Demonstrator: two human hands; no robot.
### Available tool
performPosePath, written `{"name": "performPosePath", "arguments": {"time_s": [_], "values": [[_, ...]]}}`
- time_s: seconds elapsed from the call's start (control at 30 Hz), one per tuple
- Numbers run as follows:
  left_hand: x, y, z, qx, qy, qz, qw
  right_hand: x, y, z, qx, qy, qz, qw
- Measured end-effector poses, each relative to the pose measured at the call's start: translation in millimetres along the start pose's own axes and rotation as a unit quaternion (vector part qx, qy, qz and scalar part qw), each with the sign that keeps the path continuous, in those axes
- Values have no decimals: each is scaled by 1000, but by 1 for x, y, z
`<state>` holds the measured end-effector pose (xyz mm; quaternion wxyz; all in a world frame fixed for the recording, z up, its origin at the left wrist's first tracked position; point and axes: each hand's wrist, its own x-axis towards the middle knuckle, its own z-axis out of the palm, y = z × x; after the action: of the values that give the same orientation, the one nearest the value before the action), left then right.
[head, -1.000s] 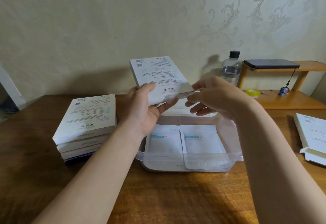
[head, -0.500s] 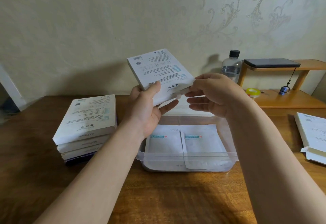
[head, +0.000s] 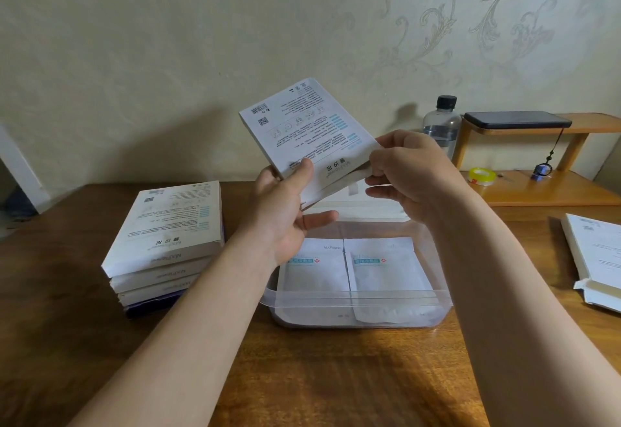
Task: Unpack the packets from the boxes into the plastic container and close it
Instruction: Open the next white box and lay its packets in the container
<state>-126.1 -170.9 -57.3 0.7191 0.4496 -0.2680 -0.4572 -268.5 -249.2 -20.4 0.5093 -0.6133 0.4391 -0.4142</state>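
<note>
left hand [head: 285, 215] grip holding white box [head: 302, 127] tilted above plastic container [head: 356, 301], right hand [head: 415, 174] grip pinching its near end flap, two packets [head: 386, 275] flat inside, box stack [head: 168, 225] left

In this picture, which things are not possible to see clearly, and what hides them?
Head view, held box: its contents; the right hand covers the opening end.
Head view, plastic container: the count of packets; only the top two show.
Head view, white box at right: cut by the frame edge.
Head view, stack of boxes: print too small.
</note>
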Motion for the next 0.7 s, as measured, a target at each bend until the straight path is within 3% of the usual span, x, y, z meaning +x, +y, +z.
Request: {"name": "performPosePath", "arguments": {"time_s": [0.2,0.7], "values": [[1,1,0,3,22,-18,1000,1,2,-1,-20,-14,-16,1000],[3,5,-4,-141,-13,-70,987,3,7,-6,-45,-46,-74,995]]}}
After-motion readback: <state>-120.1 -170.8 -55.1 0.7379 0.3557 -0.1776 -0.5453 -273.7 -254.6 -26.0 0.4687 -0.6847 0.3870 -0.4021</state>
